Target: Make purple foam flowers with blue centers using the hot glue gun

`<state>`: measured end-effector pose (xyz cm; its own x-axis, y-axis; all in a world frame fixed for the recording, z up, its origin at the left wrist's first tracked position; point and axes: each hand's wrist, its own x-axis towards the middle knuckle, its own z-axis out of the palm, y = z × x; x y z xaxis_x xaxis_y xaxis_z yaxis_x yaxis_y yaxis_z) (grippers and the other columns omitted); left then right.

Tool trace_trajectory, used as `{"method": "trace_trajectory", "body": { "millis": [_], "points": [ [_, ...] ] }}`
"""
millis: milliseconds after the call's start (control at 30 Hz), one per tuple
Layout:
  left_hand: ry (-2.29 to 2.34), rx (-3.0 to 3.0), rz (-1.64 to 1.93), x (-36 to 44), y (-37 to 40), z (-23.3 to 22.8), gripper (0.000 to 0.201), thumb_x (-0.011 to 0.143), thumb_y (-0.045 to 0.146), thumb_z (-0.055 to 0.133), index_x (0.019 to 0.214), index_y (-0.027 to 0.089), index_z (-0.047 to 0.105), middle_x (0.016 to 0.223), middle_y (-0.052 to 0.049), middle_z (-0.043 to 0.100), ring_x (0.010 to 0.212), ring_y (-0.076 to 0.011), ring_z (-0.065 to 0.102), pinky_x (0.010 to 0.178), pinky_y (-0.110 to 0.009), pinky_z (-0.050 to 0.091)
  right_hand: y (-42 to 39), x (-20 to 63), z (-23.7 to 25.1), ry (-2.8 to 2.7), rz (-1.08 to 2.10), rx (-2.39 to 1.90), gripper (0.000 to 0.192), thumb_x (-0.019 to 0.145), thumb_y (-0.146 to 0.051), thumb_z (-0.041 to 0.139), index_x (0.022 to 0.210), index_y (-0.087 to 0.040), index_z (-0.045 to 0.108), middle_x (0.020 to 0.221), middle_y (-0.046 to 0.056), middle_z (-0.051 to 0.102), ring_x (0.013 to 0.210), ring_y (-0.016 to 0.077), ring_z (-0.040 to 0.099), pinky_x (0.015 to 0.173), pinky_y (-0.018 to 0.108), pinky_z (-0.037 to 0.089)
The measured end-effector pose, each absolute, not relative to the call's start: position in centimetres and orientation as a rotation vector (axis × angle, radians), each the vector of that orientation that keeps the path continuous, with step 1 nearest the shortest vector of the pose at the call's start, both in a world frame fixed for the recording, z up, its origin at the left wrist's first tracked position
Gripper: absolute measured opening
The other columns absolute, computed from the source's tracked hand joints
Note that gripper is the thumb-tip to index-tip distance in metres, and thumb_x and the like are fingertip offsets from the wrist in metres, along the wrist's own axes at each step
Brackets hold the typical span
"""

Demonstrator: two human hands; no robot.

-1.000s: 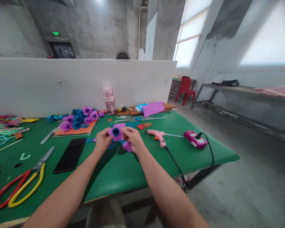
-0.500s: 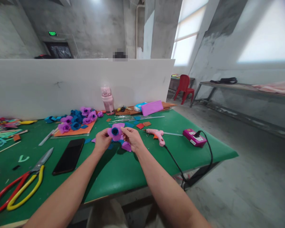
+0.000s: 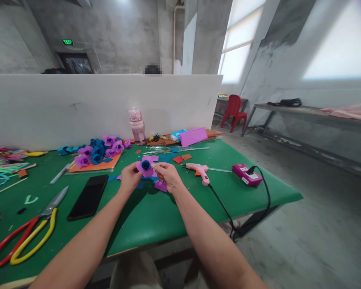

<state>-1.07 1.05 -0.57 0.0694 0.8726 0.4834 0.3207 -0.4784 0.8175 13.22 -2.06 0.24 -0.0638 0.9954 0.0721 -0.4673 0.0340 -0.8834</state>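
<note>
Head view: purple flower (image 3: 145,166) pinched between left hand (image 3: 129,179) and right hand (image 3: 167,177).

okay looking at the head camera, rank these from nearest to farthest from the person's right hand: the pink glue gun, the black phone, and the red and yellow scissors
From the right hand:
1. Pink plastic glue gun, just to its right on the green table.
2. Flat black phone, past the left hand, on the left.
3. Red and yellow handled scissors, far left near the table's front edge.

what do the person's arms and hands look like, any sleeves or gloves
Both forearms are bare all the way to the lower edge of the picture, with no sleeves in view. The left hand and right hand wear no gloves. No rings, watch or wristband can be made out.
</note>
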Motion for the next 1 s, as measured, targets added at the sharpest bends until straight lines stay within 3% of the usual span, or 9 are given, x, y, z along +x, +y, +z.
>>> {"method": "trace_trajectory", "body": {
  "millis": [600,1000],
  "points": [
    [1.221,1.804,1.414,-0.66,0.69,-0.33,0.008,0.06,0.021,0.061,0.062,0.014,0.063,0.05,0.005,0.056,0.049,-0.0085,0.047,0.049,-0.018,0.04,-1.79,13.49,0.07,-0.84,1.518,-0.768,0.033,0.054,-0.036,0.075,0.057,-0.015,0.049,0.041,-0.01,0.033,0.034,0.0003,0.022,0.032,0.016,0.012],
    [1.27,1.786,1.451,-1.14,1.37,-0.99,0.017,0.06,0.019,0.057,0.072,0.013,0.067,0.058,0.004,0.061,0.051,-0.0094,0.05,0.05,-0.018,0.042,-1.9,13.47,-0.16,-0.961,1.529,-0.806,0.029,0.055,-0.034,0.073,0.063,-0.016,0.053,0.041,-0.011,0.035,0.033,0.0011,0.022,0.033,0.018,0.01]
  ]
}}
